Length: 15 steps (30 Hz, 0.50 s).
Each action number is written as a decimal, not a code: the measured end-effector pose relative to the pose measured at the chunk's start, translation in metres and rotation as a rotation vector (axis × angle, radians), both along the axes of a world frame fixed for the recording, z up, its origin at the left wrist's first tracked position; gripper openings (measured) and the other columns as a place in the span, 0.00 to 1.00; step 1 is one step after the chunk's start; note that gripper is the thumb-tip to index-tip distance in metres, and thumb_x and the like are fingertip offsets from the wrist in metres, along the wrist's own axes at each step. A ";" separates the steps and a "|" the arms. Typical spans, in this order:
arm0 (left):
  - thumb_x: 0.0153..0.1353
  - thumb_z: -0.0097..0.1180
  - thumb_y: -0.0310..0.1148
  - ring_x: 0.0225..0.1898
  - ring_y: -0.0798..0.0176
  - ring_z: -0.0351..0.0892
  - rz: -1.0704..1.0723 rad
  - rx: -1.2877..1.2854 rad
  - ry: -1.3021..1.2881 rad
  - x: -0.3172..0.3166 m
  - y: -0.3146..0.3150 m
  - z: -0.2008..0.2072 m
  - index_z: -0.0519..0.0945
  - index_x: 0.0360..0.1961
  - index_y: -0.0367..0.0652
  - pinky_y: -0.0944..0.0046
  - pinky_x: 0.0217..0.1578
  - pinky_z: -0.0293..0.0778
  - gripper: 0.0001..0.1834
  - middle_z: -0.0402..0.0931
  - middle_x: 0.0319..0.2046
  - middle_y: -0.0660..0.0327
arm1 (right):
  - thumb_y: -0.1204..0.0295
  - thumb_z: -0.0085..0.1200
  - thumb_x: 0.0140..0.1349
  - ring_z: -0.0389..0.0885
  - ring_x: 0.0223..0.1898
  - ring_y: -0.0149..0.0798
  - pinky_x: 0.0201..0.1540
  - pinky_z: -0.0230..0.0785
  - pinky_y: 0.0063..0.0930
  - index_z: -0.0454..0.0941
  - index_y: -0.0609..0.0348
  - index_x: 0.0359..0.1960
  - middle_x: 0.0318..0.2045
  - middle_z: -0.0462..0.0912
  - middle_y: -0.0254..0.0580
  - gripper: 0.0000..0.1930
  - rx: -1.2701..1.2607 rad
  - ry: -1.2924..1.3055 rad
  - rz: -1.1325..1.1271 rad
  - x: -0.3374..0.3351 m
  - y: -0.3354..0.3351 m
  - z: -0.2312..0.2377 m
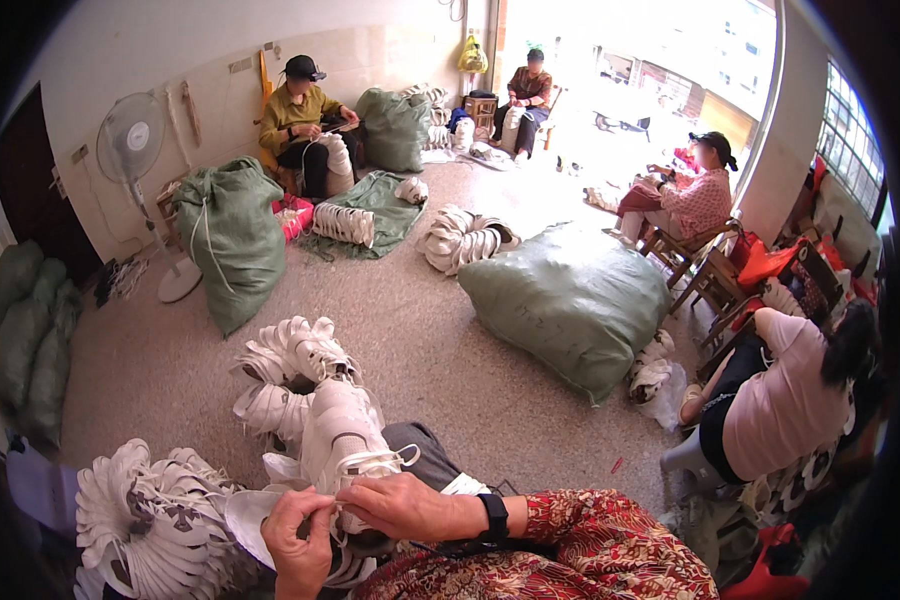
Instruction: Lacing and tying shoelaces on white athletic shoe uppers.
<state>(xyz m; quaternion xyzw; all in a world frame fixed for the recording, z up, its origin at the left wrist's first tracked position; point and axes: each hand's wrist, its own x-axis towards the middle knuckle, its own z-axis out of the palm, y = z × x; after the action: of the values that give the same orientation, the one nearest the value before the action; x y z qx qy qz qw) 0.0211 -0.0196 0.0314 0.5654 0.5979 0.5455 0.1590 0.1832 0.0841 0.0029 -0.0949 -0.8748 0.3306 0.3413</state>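
Bearings taken from the person's hands, twelve o'clock straight ahead. Left hand point(300, 535) and right hand point(402, 503) meet fingertip to fingertip, each closed in a pinch on the white upper point(247, 517); whether they grip its edge or a thin lace is too small to tell. The upper's pale flap shows just beside the left hand, at nine o'clock. At twelve, close by, a stack of white uppers point(345, 428) rises, a loose loop of lace point(372, 457) lying against it. More lie at nine: a fanned bundle point(155, 520), laces trailing. My guess on handling: one upper is light and floppy, stiffer perhaps at the heel, not fragile, liable to fold under a push; the lace is limp and quick to slip. Best hold, I judge: one hand firm on the upper near the eyelet edge, the other pinching the lace close to its tip. A nested stack probably sags or splays unless supported from beneath. Farther out, a bulging green sack point(570, 310) sits between one and two, a standing fan point(135, 135) toward eleven.
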 end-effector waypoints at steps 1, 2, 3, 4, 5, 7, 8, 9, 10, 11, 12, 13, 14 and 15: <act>0.59 0.62 0.16 0.35 0.62 0.82 0.007 0.057 0.198 0.000 -0.001 0.004 0.81 0.34 0.36 0.62 0.39 0.78 0.05 0.78 0.29 0.58 | 0.74 0.57 0.62 0.82 0.33 0.56 0.32 0.74 0.44 0.71 0.61 0.45 0.30 0.77 0.48 0.11 -0.011 -0.002 0.014 -0.001 0.000 -0.002; 0.58 0.62 0.16 0.35 0.60 0.82 0.043 0.052 0.186 0.002 -0.001 0.005 0.81 0.33 0.36 0.61 0.40 0.78 0.05 0.78 0.29 0.57 | 0.74 0.58 0.59 0.82 0.32 0.54 0.32 0.74 0.44 0.72 0.60 0.44 0.30 0.77 0.47 0.13 0.038 -0.014 0.009 -0.002 0.005 -0.003; 0.57 0.63 0.16 0.36 0.58 0.82 0.083 0.043 0.174 0.005 0.002 0.003 0.81 0.32 0.36 0.60 0.42 0.78 0.05 0.79 0.29 0.57 | 0.75 0.60 0.56 0.82 0.32 0.53 0.32 0.75 0.44 0.72 0.60 0.43 0.30 0.77 0.46 0.14 0.083 -0.026 0.008 -0.002 0.009 -0.004; 0.56 0.63 0.17 0.36 0.59 0.82 0.072 0.050 0.185 0.000 0.002 -0.006 0.81 0.35 0.36 0.62 0.43 0.77 0.06 0.80 0.32 0.57 | 0.76 0.61 0.50 0.83 0.34 0.51 0.34 0.76 0.43 0.74 0.60 0.43 0.32 0.78 0.47 0.17 0.129 -0.072 -0.019 0.002 0.012 0.001; 0.56 0.64 0.19 0.40 0.59 0.81 0.079 -0.039 -0.013 0.002 0.001 -0.015 0.79 0.43 0.34 0.60 0.48 0.76 0.13 0.81 0.37 0.56 | 0.79 0.59 0.53 0.85 0.35 0.50 0.35 0.78 0.40 0.78 0.59 0.45 0.33 0.82 0.48 0.16 -0.035 -0.002 0.011 0.003 0.020 0.003; 0.54 0.73 0.30 0.59 0.49 0.74 0.079 -0.084 0.025 0.006 0.011 -0.024 0.67 0.66 0.34 0.55 0.61 0.67 0.40 0.74 0.57 0.47 | 0.79 0.58 0.62 0.88 0.32 0.42 0.35 0.79 0.33 0.83 0.59 0.45 0.30 0.86 0.50 0.10 -0.327 -0.002 -0.080 0.006 0.039 0.015; 0.52 0.75 0.37 0.65 0.43 0.67 0.076 -0.141 0.109 0.002 0.014 -0.045 0.61 0.69 0.33 0.50 0.66 0.62 0.48 0.66 0.64 0.42 | 0.76 0.57 0.66 0.86 0.31 0.32 0.34 0.78 0.29 0.82 0.62 0.43 0.29 0.86 0.44 0.07 -0.430 0.020 -0.064 0.003 0.048 0.028; 0.50 0.77 0.45 0.68 0.38 0.61 0.090 -0.201 0.178 0.006 0.012 -0.067 0.57 0.70 0.30 0.45 0.67 0.57 0.55 0.61 0.67 0.39 | 0.75 0.54 0.70 0.83 0.30 0.26 0.34 0.77 0.25 0.82 0.65 0.40 0.27 0.85 0.37 0.06 -0.648 0.070 0.012 -0.004 0.052 0.027; 0.48 0.76 0.51 0.69 0.37 0.58 0.103 -0.234 0.290 0.011 0.017 -0.090 0.54 0.71 0.27 0.41 0.68 0.54 0.60 0.58 0.68 0.37 | 0.75 0.52 0.73 0.82 0.32 0.25 0.38 0.77 0.22 0.81 0.70 0.45 0.30 0.85 0.36 0.09 -0.685 0.033 0.078 -0.004 0.060 0.030; 0.48 0.74 0.55 0.70 0.37 0.56 0.123 -0.259 0.392 0.016 0.021 -0.096 0.52 0.71 0.26 0.40 0.68 0.52 0.62 0.56 0.69 0.36 | 0.74 0.53 0.73 0.81 0.33 0.25 0.39 0.76 0.22 0.80 0.70 0.44 0.29 0.84 0.35 0.09 -0.718 0.033 0.117 -0.009 0.062 0.032; 0.48 0.74 0.56 0.71 0.37 0.55 0.140 -0.287 0.418 0.024 0.027 -0.092 0.52 0.71 0.27 0.40 0.68 0.52 0.63 0.55 0.70 0.36 | 0.74 0.53 0.73 0.81 0.31 0.25 0.37 0.76 0.21 0.80 0.70 0.44 0.28 0.83 0.35 0.09 -0.739 0.021 0.145 -0.012 0.064 0.030; 0.48 0.73 0.57 0.71 0.38 0.54 0.163 -0.300 0.450 0.027 0.031 -0.089 0.51 0.72 0.27 0.39 0.68 0.51 0.63 0.54 0.70 0.37 | 0.74 0.52 0.73 0.80 0.30 0.25 0.36 0.75 0.21 0.80 0.69 0.43 0.27 0.82 0.34 0.08 -0.742 0.014 0.178 -0.016 0.063 0.029; 0.48 0.73 0.57 0.71 0.38 0.54 0.181 -0.308 0.446 0.025 0.033 -0.090 0.51 0.72 0.27 0.39 0.68 0.51 0.63 0.54 0.70 0.37 | 0.74 0.52 0.73 0.80 0.30 0.25 0.36 0.75 0.21 0.80 0.69 0.43 0.27 0.82 0.34 0.08 -0.746 0.007 0.196 -0.019 0.057 0.032; 0.47 0.73 0.57 0.72 0.38 0.54 0.194 -0.342 0.437 0.023 0.035 -0.094 0.51 0.72 0.27 0.39 0.68 0.51 0.64 0.53 0.71 0.37 | 0.74 0.52 0.73 0.78 0.28 0.23 0.33 0.73 0.20 0.79 0.68 0.42 0.26 0.80 0.32 0.08 -0.796 -0.009 0.242 -0.020 0.051 0.040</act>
<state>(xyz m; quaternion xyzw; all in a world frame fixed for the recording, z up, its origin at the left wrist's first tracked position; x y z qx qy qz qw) 0.0436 0.0152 -0.0628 0.5747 0.7524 0.3149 0.0664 0.1632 0.1349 0.0431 -0.1172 -0.6851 0.6802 0.2329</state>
